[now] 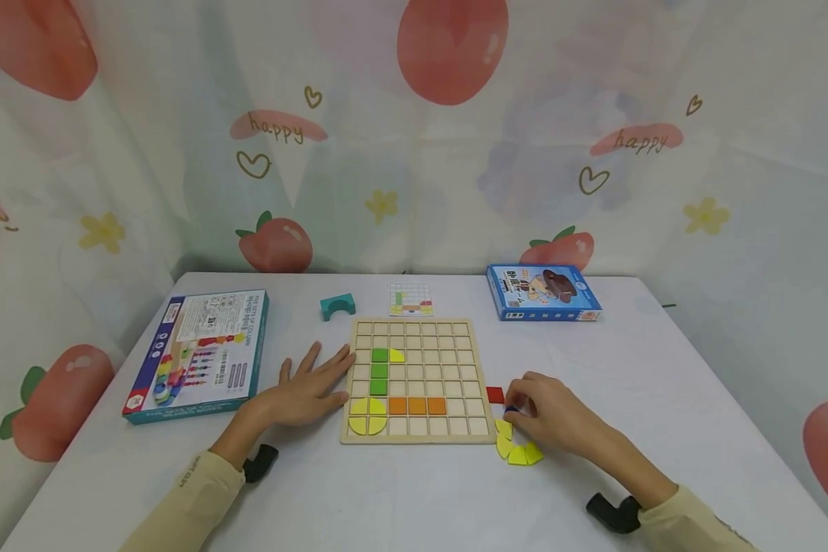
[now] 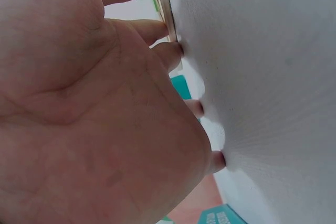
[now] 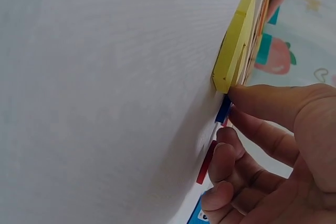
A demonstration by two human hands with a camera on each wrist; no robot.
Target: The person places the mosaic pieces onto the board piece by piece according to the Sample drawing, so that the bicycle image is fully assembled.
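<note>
- The right hand [image 1: 548, 412] has its thumb and forefinger brought together around a small blue piece [image 3: 224, 109] just right of the board, its other fingers curled; the fingers cover much of the piece, so whether it is clear of the tablecloth is hard to tell.
- The left hand [image 1: 309, 392] holds nothing: its fingers are spread wide, palm down, with fingertips against the board's left edge.
- Beside the right hand, yellow pieces [image 1: 504, 446] lie in a curved row near the board's lower right corner, and a red piece [image 1: 494, 395] lies close to the fingers, by the board's right edge.
- Between the hands, the wooden board [image 1: 448, 357] lies flat, divided into a grid of square cells.
- On it, three green squares [image 1: 379, 371] form a column, with a yellow quarter-round [image 1: 396, 356] right of the topmost; four yellow quarters [image 1: 367, 416] make a circle at lower left, and three orange squares [image 1: 417, 406] run in a row rightward from it.
- Beyond the board's far edge lie a teal arch block [image 1: 337, 305] and a card [image 1: 410, 300] with a printed coloured grid.
- A teal-edged box [image 1: 210, 349] lies to the left; a blue box [image 1: 543, 293] is at the far right.
- Behind hangs a curtain [image 1: 414, 176] printed with red fruit, hearts and "happy".
</note>
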